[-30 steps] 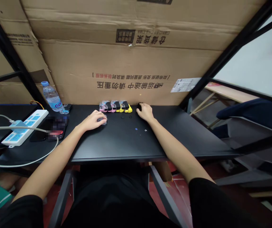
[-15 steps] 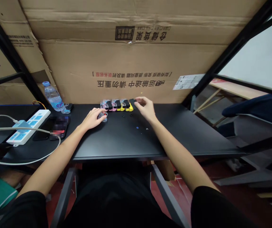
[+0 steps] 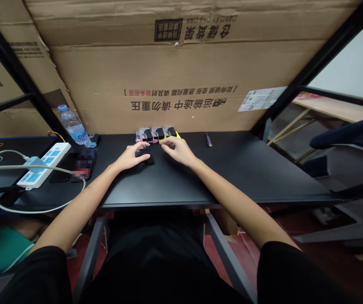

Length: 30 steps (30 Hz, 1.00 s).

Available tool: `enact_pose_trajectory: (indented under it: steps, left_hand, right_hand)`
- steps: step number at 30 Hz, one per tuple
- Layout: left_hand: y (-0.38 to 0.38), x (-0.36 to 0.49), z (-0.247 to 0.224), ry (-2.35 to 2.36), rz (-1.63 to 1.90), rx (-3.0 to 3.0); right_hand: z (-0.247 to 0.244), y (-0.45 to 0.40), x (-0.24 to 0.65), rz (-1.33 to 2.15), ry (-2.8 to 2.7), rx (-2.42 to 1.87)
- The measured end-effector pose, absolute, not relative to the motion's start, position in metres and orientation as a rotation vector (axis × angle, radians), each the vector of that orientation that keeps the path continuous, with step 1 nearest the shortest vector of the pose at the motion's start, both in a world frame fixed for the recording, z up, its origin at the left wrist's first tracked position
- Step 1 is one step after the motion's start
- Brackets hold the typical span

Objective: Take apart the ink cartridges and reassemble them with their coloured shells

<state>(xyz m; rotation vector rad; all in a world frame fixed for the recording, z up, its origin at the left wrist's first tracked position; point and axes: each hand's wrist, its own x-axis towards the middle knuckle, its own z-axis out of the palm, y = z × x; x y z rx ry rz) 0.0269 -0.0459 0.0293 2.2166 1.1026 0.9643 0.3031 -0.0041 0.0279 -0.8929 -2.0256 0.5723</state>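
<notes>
My left hand [image 3: 131, 156] rests on the black table with its thumb and fingers apart. It curves around a small black part [image 3: 146, 157], which lies between thumb and forefinger and is partly covered. My right hand [image 3: 181, 151] hovers just to the right, fingers bent and parted, with nothing visible in them. Its fingertips are close to a row of small blocky devices with clear, pink, black and yellow parts. In that row are a pink-and-black device [image 3: 145, 135], a middle device [image 3: 158, 134] and a yellow-edged device [image 3: 169, 131], partly hidden by my right hand.
A screwdriver [image 3: 208, 140] lies to the right. At the left are a water bottle [image 3: 74, 126], a white power strip [image 3: 47, 164] with a looping cable, and phones [image 3: 82, 164]. Cardboard [image 3: 181, 67] stands behind the black table [image 3: 228, 175].
My right hand has moved left, toward my left hand. The black piece at the row's right end and the loose bits are gone from there. Black parts lie by my left hand; a screwdriver shows.
</notes>
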Motion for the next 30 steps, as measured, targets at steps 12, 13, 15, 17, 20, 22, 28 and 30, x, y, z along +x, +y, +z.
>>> enact_pose_trajectory:
  steps: [12, 13, 15, 17, 20, 22, 28, 30]
  left_hand:
    - [-0.048, 0.027, 0.034, 1.208, 0.876, 2.28]
    - [-0.048, 0.027, 0.034, 1.213, 0.872, 2.28]
    - [-0.048, 0.027, 0.033, 1.223, 0.856, 2.291]
    - [-0.048, 0.027, 0.033, 1.235, 0.847, 2.31]
    - [-0.049, 0.027, 0.034, 1.254, 0.842, 2.34]
    - [-0.05, 0.028, 0.035, 1.272, 0.826, 2.353]
    - [-0.052, 0.031, 0.036, 1.335, 0.815, 2.379]
    - [-0.052, 0.032, 0.037, 1.342, 0.811, 2.389]
  right_hand:
    - [0.021, 0.009, 0.319, 0.27, -2.485, -1.017]
    - [0.021, 0.008, 0.317, 0.318, -2.466, -0.986]
    - [0.019, 0.007, 0.312, 0.492, -2.403, -0.95]
    - [0.016, 0.007, 0.309, 0.707, -2.321, -0.954]
    - [0.011, 0.008, 0.308, 0.916, -2.239, -0.97]
    - [0.011, 0.007, 0.309, 0.987, -2.219, -0.951]
    - [0.021, -0.01, 0.296, 1.177, -2.018, -0.769]
    - [0.023, -0.017, 0.288, 1.175, -1.953, -0.75]
